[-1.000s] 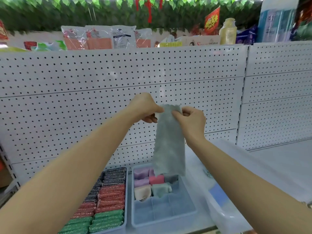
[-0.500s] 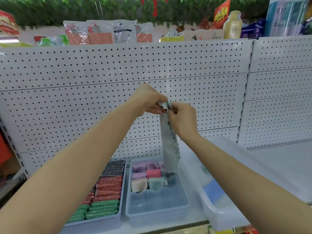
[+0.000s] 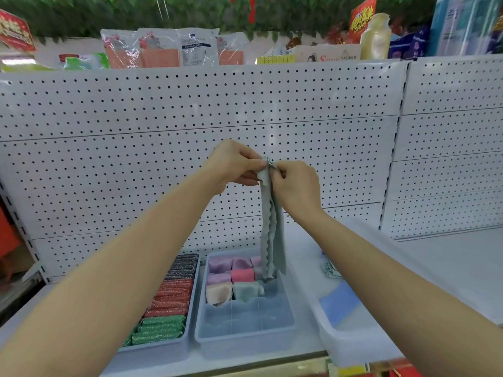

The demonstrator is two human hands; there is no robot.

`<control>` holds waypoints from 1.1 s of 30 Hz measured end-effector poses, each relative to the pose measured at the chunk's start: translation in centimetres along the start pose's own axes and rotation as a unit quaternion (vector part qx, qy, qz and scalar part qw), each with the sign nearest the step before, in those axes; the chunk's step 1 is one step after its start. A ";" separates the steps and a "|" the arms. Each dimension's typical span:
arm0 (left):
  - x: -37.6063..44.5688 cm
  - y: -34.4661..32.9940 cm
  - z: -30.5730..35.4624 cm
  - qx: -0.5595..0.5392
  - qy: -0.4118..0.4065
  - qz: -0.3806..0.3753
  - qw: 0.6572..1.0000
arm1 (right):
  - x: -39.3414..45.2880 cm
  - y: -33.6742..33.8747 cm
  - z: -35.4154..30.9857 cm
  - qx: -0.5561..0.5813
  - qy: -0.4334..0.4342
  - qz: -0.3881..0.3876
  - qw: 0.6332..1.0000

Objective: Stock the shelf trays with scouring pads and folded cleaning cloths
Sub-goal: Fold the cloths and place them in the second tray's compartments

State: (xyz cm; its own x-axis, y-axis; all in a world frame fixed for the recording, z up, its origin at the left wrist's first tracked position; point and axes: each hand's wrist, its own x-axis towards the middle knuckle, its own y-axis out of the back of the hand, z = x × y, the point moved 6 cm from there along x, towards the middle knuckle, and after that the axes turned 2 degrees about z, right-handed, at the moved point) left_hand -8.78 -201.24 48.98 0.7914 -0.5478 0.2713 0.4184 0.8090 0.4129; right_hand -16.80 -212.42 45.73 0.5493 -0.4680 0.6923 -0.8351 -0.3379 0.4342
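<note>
grey cloth [image 3: 272, 229] folded lengthwise, hanging over tray [image 3: 245, 333]

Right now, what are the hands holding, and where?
Both the left hand and right hand pinch the grey cloth by its top edge; the rest hangs down.

Grey cloth [image 3: 272, 229] hanging folded from left hand [image 3: 234, 164] and right hand [image 3: 296, 186], above divided tray [image 3: 245, 333].

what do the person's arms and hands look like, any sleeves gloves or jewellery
Both arms are bare from the frame edge to the wrist, with no sleeves in view. The left hand and right hand wear no gloves; no rings, watch or bracelet show.
</note>
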 end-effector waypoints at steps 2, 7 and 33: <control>0.0 -0.3 -0.1 0.005 -0.001 0.003 1.000 | -0.1 0.0 -0.1 -0.006 -0.001 -0.004 1.000; 0.3 -0.6 -0.2 0.004 0.002 0.020 1.000 | -0.6 -0.3 -0.7 0.013 -0.007 -0.074 0.997; 0.9 3.8 0.8 0.011 -0.008 0.116 0.993 | -5.7 -4.8 4.5 0.456 -0.240 -0.249 0.820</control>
State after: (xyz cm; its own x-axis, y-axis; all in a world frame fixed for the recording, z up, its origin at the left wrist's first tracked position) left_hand -6.83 -198.82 51.54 0.8578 -0.3507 0.3758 0.2151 0.9090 0.3571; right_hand -15.74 -211.82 37.13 0.9471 -0.2795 0.1576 -0.2528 -0.9525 -0.1699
